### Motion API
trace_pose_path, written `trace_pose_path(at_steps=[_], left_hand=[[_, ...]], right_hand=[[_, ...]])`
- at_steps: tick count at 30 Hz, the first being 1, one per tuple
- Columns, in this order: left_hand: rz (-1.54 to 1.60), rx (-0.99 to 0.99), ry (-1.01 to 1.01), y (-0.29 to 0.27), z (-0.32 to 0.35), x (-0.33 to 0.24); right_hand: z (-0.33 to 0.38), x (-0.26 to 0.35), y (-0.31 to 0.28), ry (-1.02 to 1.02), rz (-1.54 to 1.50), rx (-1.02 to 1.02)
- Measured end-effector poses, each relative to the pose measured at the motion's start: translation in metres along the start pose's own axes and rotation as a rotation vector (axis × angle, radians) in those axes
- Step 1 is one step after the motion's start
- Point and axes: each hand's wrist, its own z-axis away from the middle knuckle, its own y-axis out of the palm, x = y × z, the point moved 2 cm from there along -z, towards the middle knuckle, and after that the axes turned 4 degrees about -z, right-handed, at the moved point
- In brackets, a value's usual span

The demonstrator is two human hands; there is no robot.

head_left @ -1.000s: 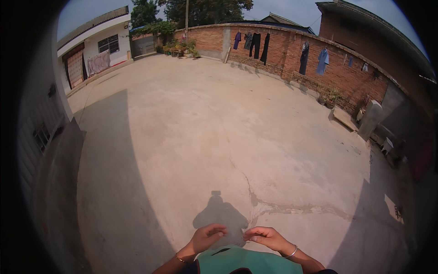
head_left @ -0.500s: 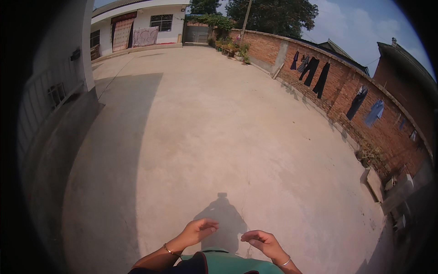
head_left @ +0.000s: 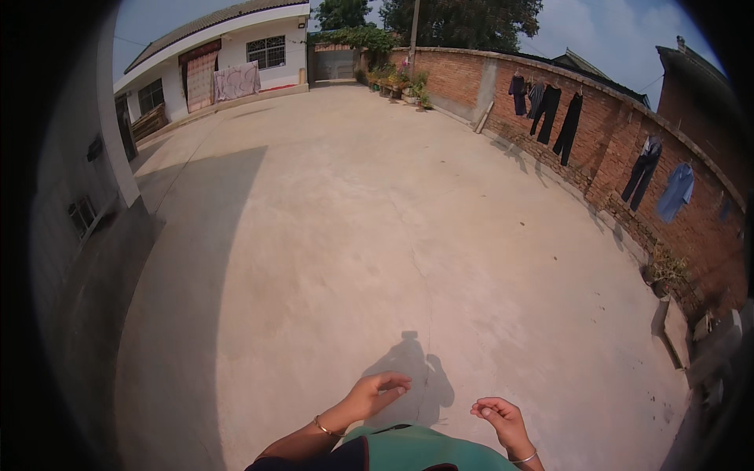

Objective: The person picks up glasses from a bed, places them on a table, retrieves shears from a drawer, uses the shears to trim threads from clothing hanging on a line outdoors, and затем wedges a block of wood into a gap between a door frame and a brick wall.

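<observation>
Teal garment (head_left: 428, 451) fills the lower edge, between the two forearms and below both hands. Compared with half a second ago, the left hand (head_left: 378, 394) sits farther right, the shadow (head_left: 397, 369) on the ground has gained a rounded lobe on its right side, and the right hand (head_left: 504, 422) stands farther from the left one, so the gap between them is wider.

From the left, a white house (head_left: 277, 77) with a ridged roof comes first, a pale patterned cloth (head_left: 237, 82) hanging flat along its front. Smooth concrete (head_left: 338, 228) spreads across the middle, crossed by a thin crack. Rough red brick forms the wall (head_left: 450, 73) at right, hung with slim black trousers (head_left: 546, 114) and a light blue shirt (head_left: 675, 192).

On the left wrist is a gold-coloured bracelet (head_left: 327, 426) (the right wears a silvery one). The left fingers bend loosely, thumb moderately apart; the garment lies below and right of them. The right fingers curl narrowly toward the thumb (whether they touch, I cannot tell), with the garment below and left.
</observation>
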Motion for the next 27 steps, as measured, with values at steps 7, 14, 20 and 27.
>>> trace_pose_path(at_steps=[7, 14, 20, 27], left_hand=[[0.186, -0.243, 0.061, -0.071, -0.219, 0.038], [0.182, -0.224, -0.001, -0.155, -0.495, 0.047], [-0.107, 0.113, 0.096, -0.172, -0.773, -0.025], [-0.075, 0.238, 0.117, -0.200, -1.038, -0.024]], right_hand=[[-0.296, 0.085, -0.017, -0.026, 0.214, 0.342], [-0.538, 0.125, -0.096, 0.102, 0.424, 0.238], [-0.706, 0.163, -0.204, -0.006, 0.041, -0.052], [-0.936, 0.196, -0.306, -0.031, -0.030, -0.240]])
